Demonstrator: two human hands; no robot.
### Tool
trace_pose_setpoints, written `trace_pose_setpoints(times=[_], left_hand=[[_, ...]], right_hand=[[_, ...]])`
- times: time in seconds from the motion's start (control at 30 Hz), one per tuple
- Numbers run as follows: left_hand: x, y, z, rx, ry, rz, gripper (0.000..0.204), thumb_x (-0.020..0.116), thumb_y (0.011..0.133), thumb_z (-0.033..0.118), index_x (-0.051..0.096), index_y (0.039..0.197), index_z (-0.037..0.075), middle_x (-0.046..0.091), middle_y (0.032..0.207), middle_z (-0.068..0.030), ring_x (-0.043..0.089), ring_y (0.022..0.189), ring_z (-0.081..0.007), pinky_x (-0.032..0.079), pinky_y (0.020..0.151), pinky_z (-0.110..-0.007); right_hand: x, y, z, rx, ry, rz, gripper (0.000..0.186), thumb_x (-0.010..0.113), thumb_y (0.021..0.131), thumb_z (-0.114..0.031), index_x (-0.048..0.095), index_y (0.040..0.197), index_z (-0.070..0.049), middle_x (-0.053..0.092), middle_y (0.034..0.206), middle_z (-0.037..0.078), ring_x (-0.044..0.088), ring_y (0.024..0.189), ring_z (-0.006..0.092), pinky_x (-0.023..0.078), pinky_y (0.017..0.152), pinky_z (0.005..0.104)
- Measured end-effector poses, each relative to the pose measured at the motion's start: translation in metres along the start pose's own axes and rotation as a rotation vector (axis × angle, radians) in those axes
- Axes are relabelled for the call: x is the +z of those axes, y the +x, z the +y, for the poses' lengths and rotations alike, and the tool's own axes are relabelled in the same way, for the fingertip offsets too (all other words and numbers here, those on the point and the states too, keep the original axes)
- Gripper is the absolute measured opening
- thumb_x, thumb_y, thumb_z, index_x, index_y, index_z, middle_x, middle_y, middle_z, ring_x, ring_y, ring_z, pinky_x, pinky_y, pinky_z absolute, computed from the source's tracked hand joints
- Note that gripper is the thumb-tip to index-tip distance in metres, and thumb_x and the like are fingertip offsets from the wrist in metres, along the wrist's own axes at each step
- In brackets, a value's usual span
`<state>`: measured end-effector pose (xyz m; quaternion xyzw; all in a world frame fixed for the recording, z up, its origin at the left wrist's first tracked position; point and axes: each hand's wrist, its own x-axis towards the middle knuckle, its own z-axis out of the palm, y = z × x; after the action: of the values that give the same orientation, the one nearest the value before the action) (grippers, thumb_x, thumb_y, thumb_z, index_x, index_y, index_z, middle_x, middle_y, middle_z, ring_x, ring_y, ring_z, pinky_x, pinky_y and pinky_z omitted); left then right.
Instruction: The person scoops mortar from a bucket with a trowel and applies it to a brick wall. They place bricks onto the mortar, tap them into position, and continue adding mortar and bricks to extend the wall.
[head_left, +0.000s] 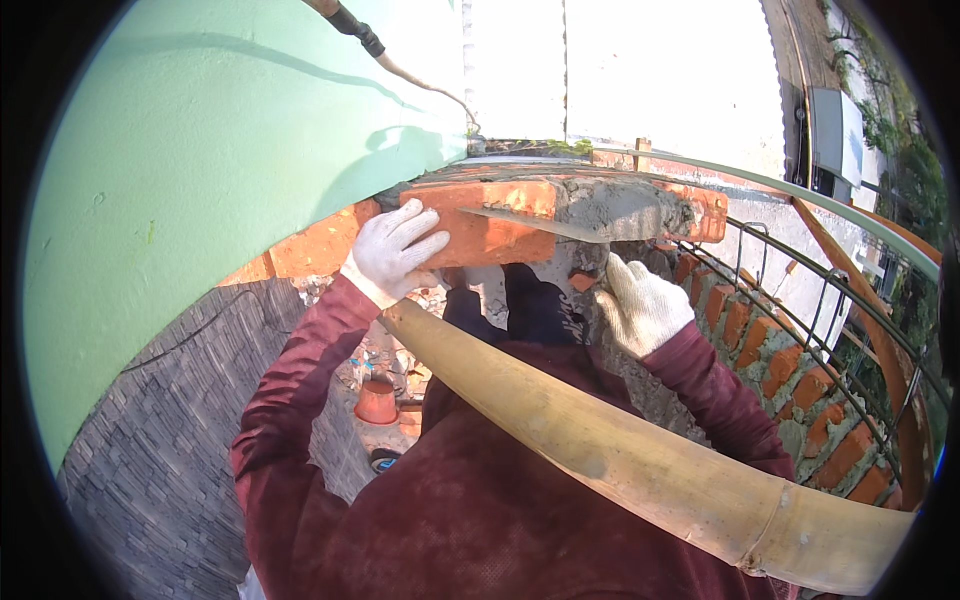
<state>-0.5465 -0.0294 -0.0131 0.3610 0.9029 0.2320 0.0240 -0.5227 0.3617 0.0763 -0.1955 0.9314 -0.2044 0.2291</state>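
Note:
My left hand (pixel 396 250), in a white knit glove, grips the left end of an orange brick (pixel 490 245) on top of the wall, beside the green wall. My right hand (pixel 645 305), gloved the same way, is closed just on the near side of the wall. From it the thin pointed blade of a trowel (pixel 545 223) reaches left across the brick's face; the handle is hidden in the hand. Wet grey mortar (pixel 620 205) lies to the right of the brick, against another orange brick (pixel 708 212) at the wall's end.
A thick bamboo pole (pixel 600 440) crosses in front of my body. Steel reinforcing bars (pixel 800 265) and a mortared brick wall (pixel 800 375) run along the right. The smooth green wall (pixel 200 200) rises at left. Below are an orange bucket (pixel 376 402) and rubble. A hose (pixel 410 75) hangs above.

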Motion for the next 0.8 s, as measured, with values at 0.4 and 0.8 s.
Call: trace_pose_setpoints(times=[0.4,0.8], left_hand=[[0.006,-0.023,0.024,-0.911,-0.119,0.367,0.117,0.095,0.054,0.039,0.039,0.148,-0.002,0.043,0.147,-0.0259,0.043,0.137,-0.0426,0.037,0.115,-0.051],[0.013,-0.025,0.019,-0.963,-0.361,0.348,0.131,0.092,0.056,0.031,0.019,0.159,-0.005,0.035,0.152,-0.0275,0.036,0.143,-0.0424,0.029,0.121,-0.049]], right_hand=[[0.026,0.041,-0.037,-0.045,-0.128,-0.197,0.054,0.065,0.094,-0.027,0.048,0.140,-0.004,0.065,0.090,0.015,0.070,0.073,0.0348,0.058,0.061,0.0448],[0.013,0.051,-0.058,-0.085,-0.015,-0.183,0.045,0.066,0.094,-0.028,0.052,0.130,-0.004,0.066,0.092,0.016,0.070,0.070,0.0351,0.057,0.058,0.0438]])
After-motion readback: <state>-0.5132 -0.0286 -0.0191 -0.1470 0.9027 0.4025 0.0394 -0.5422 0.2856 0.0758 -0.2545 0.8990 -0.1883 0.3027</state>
